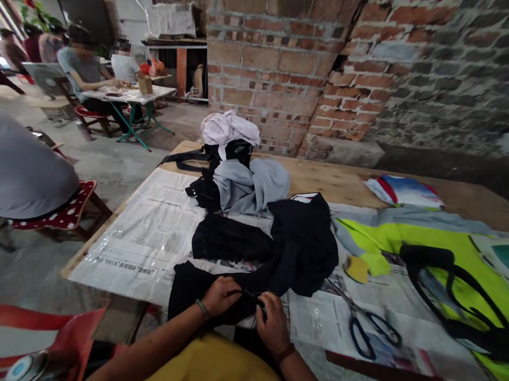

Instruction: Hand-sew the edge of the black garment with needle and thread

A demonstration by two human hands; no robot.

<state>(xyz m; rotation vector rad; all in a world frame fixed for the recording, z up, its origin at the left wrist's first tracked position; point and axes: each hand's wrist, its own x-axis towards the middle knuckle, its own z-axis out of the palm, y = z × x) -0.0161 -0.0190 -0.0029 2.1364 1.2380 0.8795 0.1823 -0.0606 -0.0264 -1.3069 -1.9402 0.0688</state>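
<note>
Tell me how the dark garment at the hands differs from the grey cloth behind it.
The dark garment is near-black; the grey cloth is pale. The dark garment spreads wider; the grey cloth is bunched. The left hand and right hand are on the dark garment; neither touches the grey cloth. Both are fabric on the table.

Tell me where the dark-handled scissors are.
In the head view, the dark-handled metal scissors lie on the printed newspaper sheets, to the right of the right hand, just below the small yellow sponge-like block.
</note>
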